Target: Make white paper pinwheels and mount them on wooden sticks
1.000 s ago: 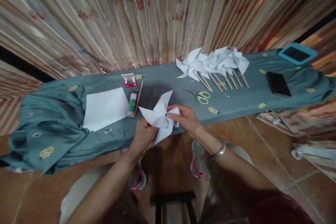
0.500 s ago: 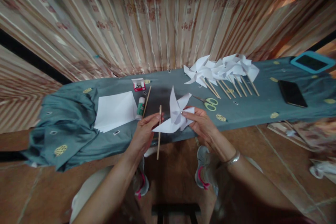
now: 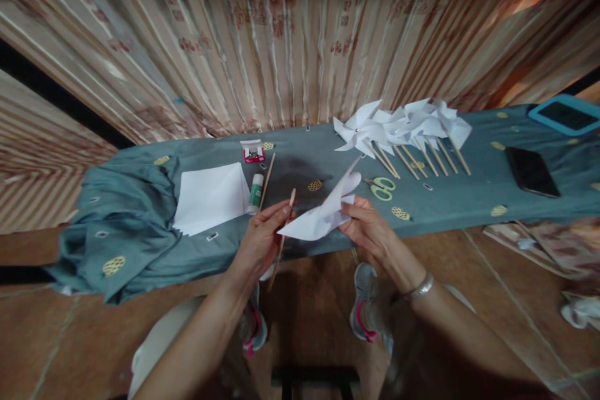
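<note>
My left hand (image 3: 265,231) pinches a thin wooden stick (image 3: 292,196) near its upper end, and the stick slants down past the table's front edge. A folded white paper pinwheel (image 3: 323,215) is gripped at its right side by my right hand (image 3: 370,225). The pinwheel is turned nearly edge-on, and its left tip reaches in front of the stick; whether they touch I cannot tell. Left of my hands are a glue stick (image 3: 255,192), another wooden stick (image 3: 268,178) and a stack of white paper (image 3: 210,197). Green-handled scissors (image 3: 382,188) lie beyond my right hand.
Several paper pinwheels on sticks (image 3: 365,128) lie in a row at the back right. A small red box (image 3: 254,152) holds metal pins. A black phone (image 3: 532,172) and a blue-framed tablet (image 3: 565,115) rest at the right of the cloth-covered table (image 3: 140,219).
My right hand has turned the pinwheel from facing me to nearly edge-on. The stick in my left hand has tilted, its top leaning right. The view has shifted slightly.
</note>
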Demonstrator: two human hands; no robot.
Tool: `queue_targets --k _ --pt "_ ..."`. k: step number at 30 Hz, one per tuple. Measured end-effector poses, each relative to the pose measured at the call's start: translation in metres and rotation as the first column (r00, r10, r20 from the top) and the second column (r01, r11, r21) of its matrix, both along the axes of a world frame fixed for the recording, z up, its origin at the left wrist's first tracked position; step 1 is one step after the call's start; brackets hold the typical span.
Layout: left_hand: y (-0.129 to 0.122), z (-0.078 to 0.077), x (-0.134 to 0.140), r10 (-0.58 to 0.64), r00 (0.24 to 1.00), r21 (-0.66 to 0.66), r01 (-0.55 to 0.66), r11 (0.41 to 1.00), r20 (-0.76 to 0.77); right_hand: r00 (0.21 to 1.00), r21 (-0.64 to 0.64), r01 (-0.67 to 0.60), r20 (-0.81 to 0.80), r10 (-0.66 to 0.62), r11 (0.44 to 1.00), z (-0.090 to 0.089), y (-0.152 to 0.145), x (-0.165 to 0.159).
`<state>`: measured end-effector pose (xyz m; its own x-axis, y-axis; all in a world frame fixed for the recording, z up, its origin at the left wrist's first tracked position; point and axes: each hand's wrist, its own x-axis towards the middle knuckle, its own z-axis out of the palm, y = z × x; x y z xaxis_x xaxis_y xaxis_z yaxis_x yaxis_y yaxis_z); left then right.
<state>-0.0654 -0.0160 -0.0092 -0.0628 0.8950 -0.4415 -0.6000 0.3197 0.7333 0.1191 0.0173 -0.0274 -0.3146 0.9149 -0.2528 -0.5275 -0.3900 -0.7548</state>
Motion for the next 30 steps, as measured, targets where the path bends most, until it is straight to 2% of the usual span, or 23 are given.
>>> queue_targets --k 2,17,22,30 --pt "-0.0002 0.0004 0.0008 0.025 1.0 -0.004 -0.025 1.0 0.008 1.0 0.002 0.002 0.008 -0.002 1.0 -0.0002 -0.0003 -0.0004" --pt "-0.0031 -0.0004 0.0013 -0.055 0.998 0.049 0.057 0.997 -0.036 0.999 0.0 -0.042 0.03 0.042 0.999 0.0001 -0.0022 -0.0001" --pt "-0.0042 0.0006 0.0033 -0.042 0.999 0.012 0.042 0.999 -0.006 0.998 0.01 -0.047 0.039 0.046 0.999 0.002 -0.0034 -0.0027" --pt "-0.0069 -0.0012 0.0064 -0.076 0.996 0.013 0.077 0.997 -0.049 0.994 0.002 -0.078 0.082 0.078 0.997 0.0052 -0.0053 -0.0056"
